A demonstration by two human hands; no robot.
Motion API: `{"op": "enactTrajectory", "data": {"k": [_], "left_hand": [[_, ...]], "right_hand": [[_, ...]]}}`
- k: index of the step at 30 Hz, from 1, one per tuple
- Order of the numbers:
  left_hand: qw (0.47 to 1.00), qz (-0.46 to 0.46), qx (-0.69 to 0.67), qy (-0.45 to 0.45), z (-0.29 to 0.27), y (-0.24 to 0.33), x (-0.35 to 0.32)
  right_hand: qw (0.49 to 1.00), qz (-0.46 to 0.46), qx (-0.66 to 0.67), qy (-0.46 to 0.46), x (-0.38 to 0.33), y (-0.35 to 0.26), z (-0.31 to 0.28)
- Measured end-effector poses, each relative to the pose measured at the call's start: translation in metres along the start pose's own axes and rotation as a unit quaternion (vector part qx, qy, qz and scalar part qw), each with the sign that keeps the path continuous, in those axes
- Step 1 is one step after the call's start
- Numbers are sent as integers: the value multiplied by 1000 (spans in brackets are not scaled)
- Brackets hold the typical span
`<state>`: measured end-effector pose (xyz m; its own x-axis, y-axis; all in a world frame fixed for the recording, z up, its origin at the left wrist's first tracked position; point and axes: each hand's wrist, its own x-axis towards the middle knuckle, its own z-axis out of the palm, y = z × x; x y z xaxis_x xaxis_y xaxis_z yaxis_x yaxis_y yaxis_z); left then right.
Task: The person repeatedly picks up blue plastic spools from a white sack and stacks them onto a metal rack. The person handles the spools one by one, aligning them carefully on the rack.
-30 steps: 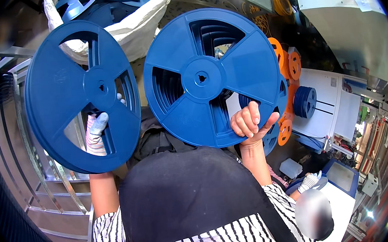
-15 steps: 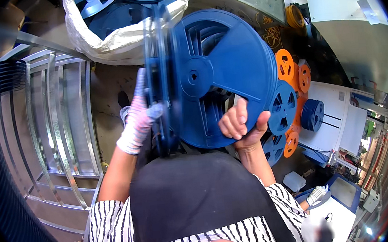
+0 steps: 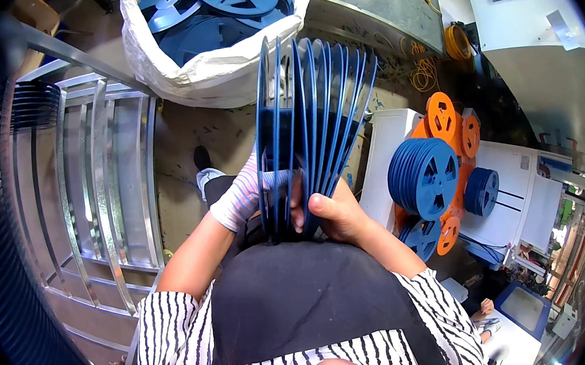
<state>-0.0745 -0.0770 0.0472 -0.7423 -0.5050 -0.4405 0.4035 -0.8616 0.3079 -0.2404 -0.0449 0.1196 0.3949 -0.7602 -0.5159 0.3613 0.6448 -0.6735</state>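
Observation:
Upright in front of my chest stands a row of thin blue plastic reels [image 3: 328, 109], seen edge-on, their upper edges fanned apart. My left hand [image 3: 244, 195], in a white striped glove, grips the leftmost reels, its fingers reaching in between the discs and partly hidden. My bare right hand [image 3: 337, 210] is closed round the lower part of the right-hand reels, thumb toward me and fingertips showing among the discs. The two groups of reels are side by side; whether they touch I cannot tell.
Ahead is a white woven sack [image 3: 226, 76] of loose blue reels. A metal rack [image 3: 103, 193] stands at left. On the right, an orange-wheeled machine [image 3: 441, 115] carries a stack of blue reels [image 3: 436, 176]. Another person's hand [image 3: 486, 307] shows at lower right.
The reels in my right hand have turned from flat-on to edge-on. Those in my left hand have come alongside them, and the fingers of both hands now sit among the discs.

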Motion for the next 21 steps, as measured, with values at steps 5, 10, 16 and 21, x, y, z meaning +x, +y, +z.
{"op": "enactTrajectory", "data": {"k": [5,10,16,21], "left_hand": [[995,-34,-87,-20,-15,-4,-5],[990,57,-113,67,-41,7,-18],[971,150,-184,16,-47,18,-51],[949,236,-206,-14,-53,5,-58]], "right_hand": [[993,-11,-82,79,3,3,2],[989,-33,32,139,-12,-16,-14],[972,-97,75,198,-20,-9,-46],[969,-113,61,212,-16,-10,-46]]}}
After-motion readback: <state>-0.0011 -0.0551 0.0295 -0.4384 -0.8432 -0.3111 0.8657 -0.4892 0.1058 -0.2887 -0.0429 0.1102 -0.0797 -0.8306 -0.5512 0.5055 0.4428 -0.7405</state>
